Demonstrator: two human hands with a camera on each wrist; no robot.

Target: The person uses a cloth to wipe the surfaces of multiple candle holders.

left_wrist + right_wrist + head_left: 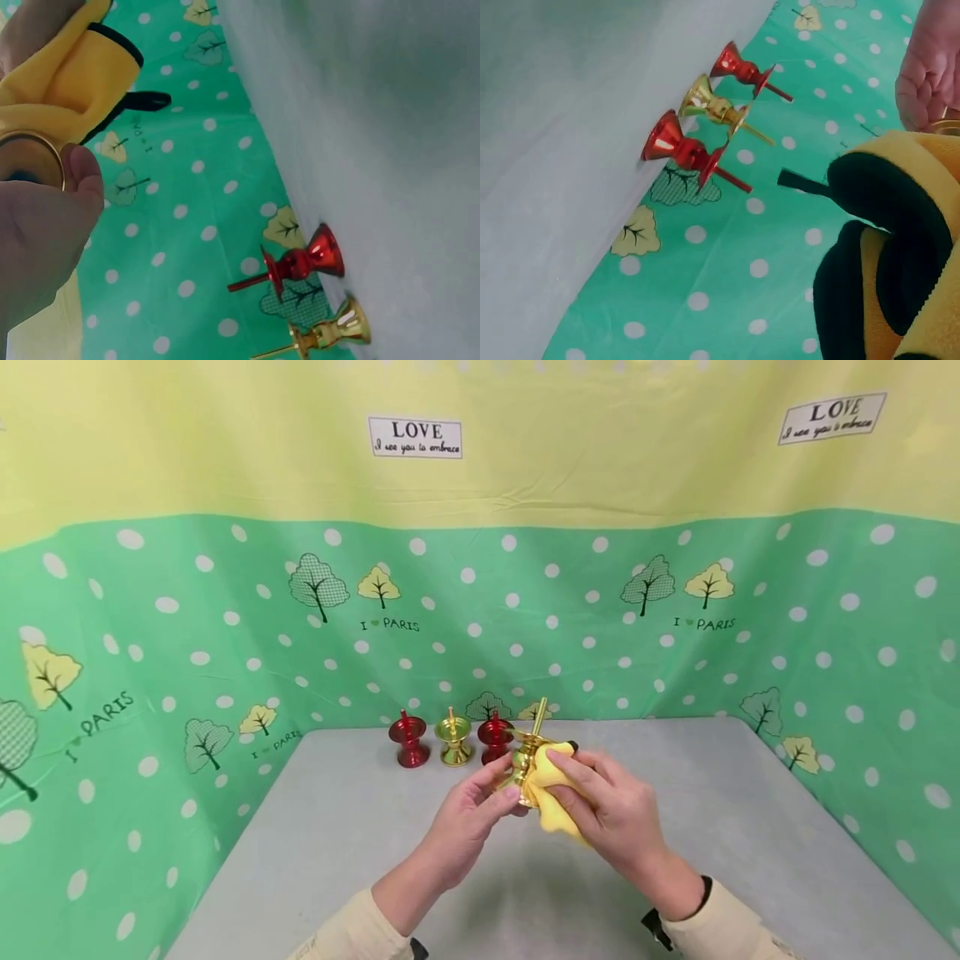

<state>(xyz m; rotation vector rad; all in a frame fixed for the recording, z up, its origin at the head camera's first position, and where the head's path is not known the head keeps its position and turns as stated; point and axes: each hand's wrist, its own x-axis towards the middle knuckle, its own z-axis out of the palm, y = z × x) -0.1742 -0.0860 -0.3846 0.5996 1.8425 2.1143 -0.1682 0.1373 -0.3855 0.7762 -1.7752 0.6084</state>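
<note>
My left hand (467,827) holds a shiny gold candlestick (522,762) above the table, gripping it low near its foot. A thin rod sticks up from its cup, and it leans slightly to the right. In my right hand (624,810) is a soft yellow cloth (553,817), pressed against the candlestick's right side. From the left wrist, the round underside of the gold foot (31,156) shows beside the cloth (94,79), which has black edging and a black loop (150,100). The cloth hides part of the candlestick's stem.
Behind the hands, near the table's back edge, stand a red candlestick (409,742), a gold one (454,743) and another red one (492,745), the last partly hidden. A green and yellow printed curtain (517,610) surrounds the grey table (337,852) at back and sides.
</note>
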